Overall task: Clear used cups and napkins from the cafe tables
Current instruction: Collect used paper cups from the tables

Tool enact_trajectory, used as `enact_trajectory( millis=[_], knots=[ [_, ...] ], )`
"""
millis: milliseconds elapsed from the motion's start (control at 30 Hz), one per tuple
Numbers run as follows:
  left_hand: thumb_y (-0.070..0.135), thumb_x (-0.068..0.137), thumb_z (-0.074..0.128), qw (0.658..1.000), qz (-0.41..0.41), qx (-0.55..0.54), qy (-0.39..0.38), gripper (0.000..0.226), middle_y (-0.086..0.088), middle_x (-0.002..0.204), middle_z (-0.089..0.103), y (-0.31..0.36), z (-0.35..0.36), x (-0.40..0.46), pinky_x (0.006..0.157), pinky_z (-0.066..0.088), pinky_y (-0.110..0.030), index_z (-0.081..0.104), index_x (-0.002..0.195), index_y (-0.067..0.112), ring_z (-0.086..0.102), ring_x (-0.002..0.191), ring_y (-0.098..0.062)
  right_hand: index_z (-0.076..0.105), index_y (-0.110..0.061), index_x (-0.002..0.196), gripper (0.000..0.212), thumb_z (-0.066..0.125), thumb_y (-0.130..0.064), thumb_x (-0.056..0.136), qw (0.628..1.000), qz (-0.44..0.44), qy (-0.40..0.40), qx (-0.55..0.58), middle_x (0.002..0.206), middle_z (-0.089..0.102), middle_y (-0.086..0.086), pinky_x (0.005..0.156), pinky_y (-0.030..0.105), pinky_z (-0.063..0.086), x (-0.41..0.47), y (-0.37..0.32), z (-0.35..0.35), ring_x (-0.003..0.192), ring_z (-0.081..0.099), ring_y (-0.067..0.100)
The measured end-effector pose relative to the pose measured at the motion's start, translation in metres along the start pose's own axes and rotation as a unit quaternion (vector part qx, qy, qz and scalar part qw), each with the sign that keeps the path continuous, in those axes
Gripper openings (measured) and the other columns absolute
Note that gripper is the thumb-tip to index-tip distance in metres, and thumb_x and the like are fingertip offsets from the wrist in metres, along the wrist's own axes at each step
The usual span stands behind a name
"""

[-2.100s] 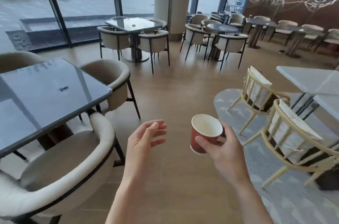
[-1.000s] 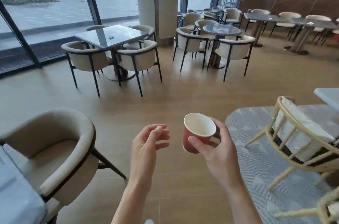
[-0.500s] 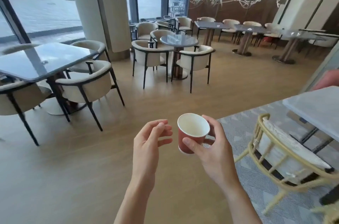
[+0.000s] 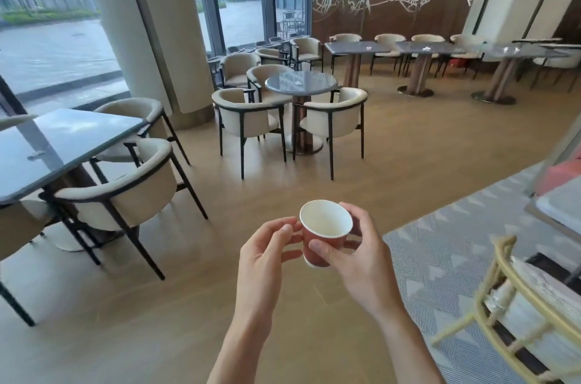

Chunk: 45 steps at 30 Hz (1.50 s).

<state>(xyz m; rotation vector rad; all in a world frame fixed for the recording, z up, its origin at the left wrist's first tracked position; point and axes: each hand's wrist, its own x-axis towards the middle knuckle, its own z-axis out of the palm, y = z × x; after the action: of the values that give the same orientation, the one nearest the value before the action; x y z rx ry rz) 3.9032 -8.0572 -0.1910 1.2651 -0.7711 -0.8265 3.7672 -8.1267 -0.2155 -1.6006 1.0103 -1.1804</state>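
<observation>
Right hand grips red paper cup mid-air, chest-high over floor. Left hand loosely curled beside cup, empty. Keep cup upright; scan round table nxt for scraps.

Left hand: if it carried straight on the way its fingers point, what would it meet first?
The red paper cup held by the right hand. The left hand has its fingertips beside the cup wall; contact unclear.

cream armchairs ring a round table beside a pale column
</observation>
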Motion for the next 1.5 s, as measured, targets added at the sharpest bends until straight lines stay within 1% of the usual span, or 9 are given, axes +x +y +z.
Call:
enact_trajectory(
  millis=[67,200,400,667,833,1033,1133,1200,1500],
  knots=[
    [0.010,0.104,0.051,1.000,0.012,0.012,-0.002,0.026,-0.005,0.104,0.079,0.007,0.011,0.051,0.089,0.058,-0.042,0.077,0.108,0.012,0.075,0.102,-0.022,0.057,-0.041,0.120,0.063,0.093,-0.023,0.072,1.000,-0.006,-0.004,0.005,0.114,0.070,-0.018,0.082,0.018,0.053,0.053,0.004,0.004,0.099,0.067,0.000],
    [0.011,0.106,0.051,0.998,0.059,-0.007,-0.009,0.028,-0.004,0.107,0.079,0.017,0.040,0.145,0.086,0.058,-0.038,0.079,0.106,0.017,0.074,0.104,-0.022,0.057,-0.041,0.124,0.070,0.089,-0.046,0.063,1.000,-0.023,0.008,0.013,0.112,0.070,-0.023,0.087,0.026,0.057,0.156,0.005,0.003,0.100,0.069,0.003],
    [0.008,0.104,0.051,0.999,0.025,-0.006,-0.019,0.030,-0.003,0.104,0.080,-0.010,0.088,0.250,0.078,0.059,-0.027,0.080,0.103,0.014,0.075,0.103,-0.021,0.057,-0.044,0.121,0.066,0.094,-0.030,0.069,1.000,0.001,0.016,-0.008,0.113,0.069,-0.026,0.089,0.036,0.059,0.255,0.053,-0.003,0.101,0.070,0.006],
    [0.007,0.104,0.051,0.997,-0.006,-0.008,-0.079,0.032,-0.004,0.101,0.080,-0.054,0.163,0.429,0.079,0.059,-0.028,0.082,0.098,0.016,0.075,0.101,-0.021,0.056,-0.049,0.116,0.064,0.094,-0.025,0.070,0.997,0.017,0.068,-0.036,0.113,0.066,-0.032,0.082,0.019,0.056,0.422,0.127,-0.019,0.101,0.069,0.002],
    [0.008,0.104,0.051,0.992,-0.012,-0.004,-0.123,0.035,-0.005,0.096,0.080,-0.058,0.222,0.570,0.087,0.059,-0.040,0.082,0.095,0.019,0.075,0.095,-0.022,0.057,-0.043,0.119,0.063,0.093,-0.023,0.071,0.993,0.029,0.099,-0.050,0.111,0.068,-0.030,0.078,0.014,0.053,0.554,0.151,-0.037,0.099,0.069,0.000],
    [0.014,0.101,0.055,0.981,-0.004,-0.003,-0.196,0.028,-0.005,0.098,0.080,-0.055,0.313,0.685,0.081,0.061,-0.031,0.082,0.099,0.021,0.076,0.093,-0.020,0.055,-0.044,0.126,0.068,0.093,-0.027,0.072,0.983,0.045,0.172,-0.046,0.114,0.069,-0.024,0.083,0.024,0.057,0.668,0.173,-0.082,0.100,0.071,0.003],
    [0.023,0.094,0.057,0.975,-0.022,0.003,-0.221,0.026,-0.003,0.106,0.079,-0.074,0.354,0.713,0.086,0.062,-0.038,0.080,0.108,0.021,0.076,0.097,-0.019,0.055,-0.046,0.124,0.067,0.093,-0.026,0.073,0.976,0.066,0.200,-0.050,0.113,0.067,-0.029,0.084,0.026,0.058,0.701,0.203,-0.105,0.099,0.070,0.002],
    [0.013,0.101,0.058,0.971,-0.037,0.016,-0.235,0.024,-0.004,0.108,0.078,-0.092,0.382,0.740,0.091,0.060,-0.045,0.080,0.109,0.019,0.076,0.098,-0.020,0.054,-0.047,0.123,0.066,0.092,-0.026,0.073,0.973,0.077,0.210,-0.050,0.112,0.067,-0.031,0.083,0.023,0.057,0.729,0.227,-0.122,0.099,0.070,0.000],
    [0.004,0.102,0.050,0.978,-0.047,0.038,-0.200,0.034,-0.004,0.101,0.080,-0.129,0.535,0.890,0.089,0.058,-0.037,0.081,0.102,0.019,0.076,0.097,-0.022,0.057,-0.036,0.129,0.066,0.092,-0.026,0.074,0.983,0.061,0.172,-0.012,0.112,0.069,-0.026,0.077,0.014,0.054,0.912,0.312,-0.216,0.097,0.071,0.001]
  ],
)
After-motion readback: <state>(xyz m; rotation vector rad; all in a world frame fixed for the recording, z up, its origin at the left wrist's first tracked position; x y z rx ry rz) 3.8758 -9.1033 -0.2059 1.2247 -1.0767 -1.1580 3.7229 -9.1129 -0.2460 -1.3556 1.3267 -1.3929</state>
